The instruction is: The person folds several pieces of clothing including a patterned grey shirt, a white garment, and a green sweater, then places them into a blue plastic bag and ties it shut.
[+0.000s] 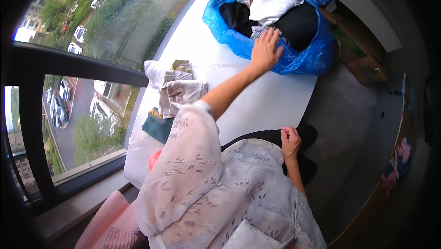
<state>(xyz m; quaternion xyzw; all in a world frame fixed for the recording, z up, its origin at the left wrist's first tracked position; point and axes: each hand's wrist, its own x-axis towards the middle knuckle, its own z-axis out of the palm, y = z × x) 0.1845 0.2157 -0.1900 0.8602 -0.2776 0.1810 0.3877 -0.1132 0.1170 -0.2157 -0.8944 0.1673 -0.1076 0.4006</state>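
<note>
My left hand [267,51] reaches over the near rim of a blue plastic bag [234,43], fingers extended and apart. No held thing shows in it. Just beyond the fingertips lies a piece of crinkled clear plastic [257,31]; I cannot tell whether they touch it. Inside the bag, a white cloth [272,6] rests on top of black fabric [298,25]. My right hand [291,142] is by my black-clad thigh [260,136], its fingers curled, with nothing visible in them.
Folded beige garments [182,92] and a dark green garment [156,125] lie on the white table [265,100], left of my arm. A window [124,25] borders the table. Cardboard boxes [365,66] stand beyond the bag. Pink ribbed fabric [106,221] is at lower left.
</note>
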